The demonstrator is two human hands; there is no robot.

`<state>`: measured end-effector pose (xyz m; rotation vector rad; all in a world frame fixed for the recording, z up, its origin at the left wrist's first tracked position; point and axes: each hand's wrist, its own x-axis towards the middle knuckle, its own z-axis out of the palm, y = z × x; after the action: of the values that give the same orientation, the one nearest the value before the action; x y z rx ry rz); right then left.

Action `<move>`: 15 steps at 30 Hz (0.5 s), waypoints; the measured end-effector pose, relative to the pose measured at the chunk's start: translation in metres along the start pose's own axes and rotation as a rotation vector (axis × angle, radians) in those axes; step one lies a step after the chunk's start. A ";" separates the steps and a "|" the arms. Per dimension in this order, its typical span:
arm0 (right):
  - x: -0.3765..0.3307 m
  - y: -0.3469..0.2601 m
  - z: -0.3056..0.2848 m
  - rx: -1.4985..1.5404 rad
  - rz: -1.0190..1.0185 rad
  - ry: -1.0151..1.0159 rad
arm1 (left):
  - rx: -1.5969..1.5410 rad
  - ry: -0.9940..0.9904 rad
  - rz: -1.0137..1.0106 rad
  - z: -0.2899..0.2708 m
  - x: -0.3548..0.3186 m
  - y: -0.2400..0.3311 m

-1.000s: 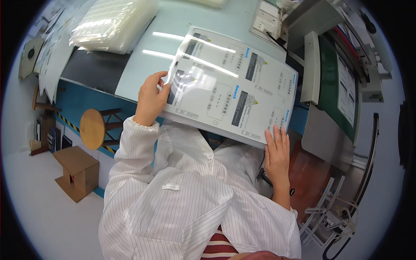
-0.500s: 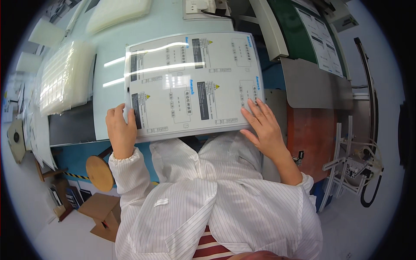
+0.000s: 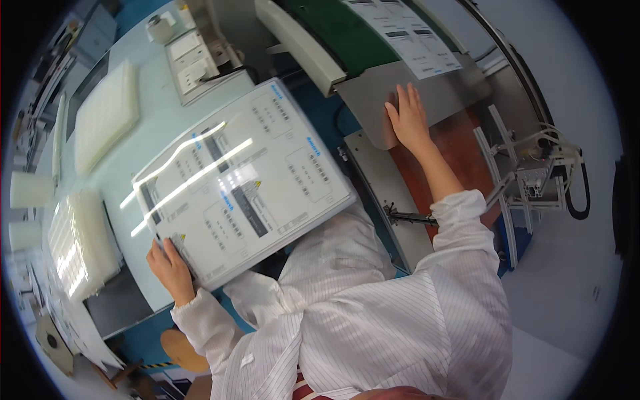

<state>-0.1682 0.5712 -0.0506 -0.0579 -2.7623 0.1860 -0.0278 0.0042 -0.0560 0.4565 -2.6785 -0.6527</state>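
A white pin-striped coat (image 3: 373,293) covers the person's body at six o'clock, and a pale, glossy table (image 3: 150,137) spreads from eight to eleven o'clock. The printed stack (image 3: 237,177), a glossy white block with dark panels and blue marks on its top face, sits just toward nine o'clock from the middle, turned askew on the table, with its right-hand part jutting past the table's edge above the lap. At twelve o'clock runs a green belt surface (image 3: 340,33); a grey plate (image 3: 363,100) adjoins its near end, toward one o'clock. A metal frame (image 3: 510,167) stands at three o'clock. At nine o'clock lies a shiny clear pile (image 3: 83,243). A printed sheet (image 3: 417,43) at one o'clock lies along the green surface, its near end at the plate. The right hand (image 3: 409,123) is over the plate, empty, fingers outstretched and thumb apart; whether it touches the metal, I cannot tell. At eight o'clock, the left hand (image 3: 171,270) has thumb and bent fingers against the stack's near left corner; how firmly they grip is unclear.
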 end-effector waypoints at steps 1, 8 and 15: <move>0.007 0.014 0.010 -0.014 0.056 0.033 | 0.018 -0.007 -0.014 0.001 0.001 -0.001; 0.052 0.076 0.041 -0.143 0.242 0.091 | -0.010 0.000 -0.062 0.006 0.002 -0.003; 0.071 0.098 0.046 -0.164 0.343 0.088 | 0.020 -0.004 -0.051 0.006 0.001 -0.003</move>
<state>-0.2501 0.6671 -0.0810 -0.5703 -2.6545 0.0431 -0.0304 0.0036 -0.0623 0.5312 -2.6870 -0.6422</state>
